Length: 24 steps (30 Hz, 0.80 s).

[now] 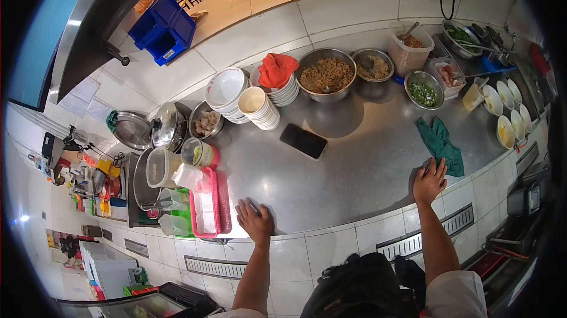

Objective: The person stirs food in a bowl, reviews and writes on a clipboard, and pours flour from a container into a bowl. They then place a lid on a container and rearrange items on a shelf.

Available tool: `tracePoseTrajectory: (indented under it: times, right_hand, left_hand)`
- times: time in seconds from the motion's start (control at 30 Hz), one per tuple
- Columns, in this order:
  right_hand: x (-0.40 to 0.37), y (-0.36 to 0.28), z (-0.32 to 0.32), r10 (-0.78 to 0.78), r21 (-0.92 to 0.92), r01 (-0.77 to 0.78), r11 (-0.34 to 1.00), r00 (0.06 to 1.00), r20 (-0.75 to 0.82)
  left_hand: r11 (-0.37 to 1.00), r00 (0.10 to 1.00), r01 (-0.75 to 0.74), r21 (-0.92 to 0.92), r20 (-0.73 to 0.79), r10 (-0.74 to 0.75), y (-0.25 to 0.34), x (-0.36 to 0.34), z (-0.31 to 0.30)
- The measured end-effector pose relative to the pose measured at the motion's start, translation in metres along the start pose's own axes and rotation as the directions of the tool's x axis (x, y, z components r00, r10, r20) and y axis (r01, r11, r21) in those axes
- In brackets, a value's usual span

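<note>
Counter in the head view: a long steel worktop (348, 170) with food, dishes and cloths set along it, and both hands at its near edge
Left hand (254, 220): fingers apart, palm down on the near edge, gripping nothing, just beside the pink basket
Right hand (430, 182): fingers spread, gripping nothing, at the lower edge of the green cloth; whether the fingertips touch it, I cannot tell
Green cloth (440, 144): crumpled on the worktop near its front edge, beyond the right hand
Pink basket (221, 212): at the left end, with white paper or cloth in it
Phone (303, 141): flat on the worktop between the hands and the stacked dishes, screen dark, untouched
Brown minced food (326, 74): in a large steel bowl, looks prepared
Chopped greens (423, 93): in a smaller steel bowl, the cutting apparently done
Small bowls (505, 132): grouped at the far right, yellowish contents in some, so portioning looks begun there
White bowls (226, 89) and nested cups (257, 107): stacked, apparently unused, the top ones unfilled
Progress: ingredients seem ready, while the stacked dishes remain to be used if wanted; neither hand is working on any food
</note>
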State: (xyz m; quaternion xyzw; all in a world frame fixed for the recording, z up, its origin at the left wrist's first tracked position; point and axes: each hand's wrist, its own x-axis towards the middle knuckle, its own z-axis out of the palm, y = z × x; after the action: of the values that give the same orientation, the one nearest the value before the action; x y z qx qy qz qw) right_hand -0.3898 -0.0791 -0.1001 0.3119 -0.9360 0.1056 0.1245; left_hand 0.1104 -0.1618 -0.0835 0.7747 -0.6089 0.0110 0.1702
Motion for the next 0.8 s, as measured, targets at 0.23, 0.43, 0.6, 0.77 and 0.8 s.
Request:
tracePoseTrajectory:
  times: [0.23, 0.43, 0.6, 0.77, 0.8]
  right_hand:
    - [-0.0003, 0.001, 0.0001, 0.0, 0.002, 0.0, 1.0, 1.0, -0.008]
    - [0.0005, -0.0015, -0.0023, -0.001, 0.009, 0.001, 1.0, 1.0, -0.015]
    - [0.001, -0.0014, -0.0036, 0.0, 0.012, 0.0, 1.0, 1.0, -0.004]
    - [0.0004, 0.0003, -0.0023, -0.003, 0.001, 0.003, 1.0, 1.0, 0.0]
    - [0.0003, 0.0002, -0.0022, -0.002, 0.009, 0.002, 1.0, 1.0, -0.004]
  left_hand:
    - [1.0, 0.999, 0.022, 0.018, 0.035, -0.022, 0.0005, 0.0001, -0.0019]
    - [1.0, 1.0, 0.006, 0.005, 0.017, -0.006, -0.0007, -0.0003, 0.001]
    - [1.0, 0.999, -0.025, 0.007, -0.032, 0.025, -0.0029, -0.0019, 0.0037]
    - [1.0, 1.0, -0.004, 0.003, -0.011, 0.004, 0.0003, -0.001, 0.0012]
    - [1.0, 1.0, 0.0, 0.004, -0.008, 0.0, 0.0001, -0.0016, 0.0007]
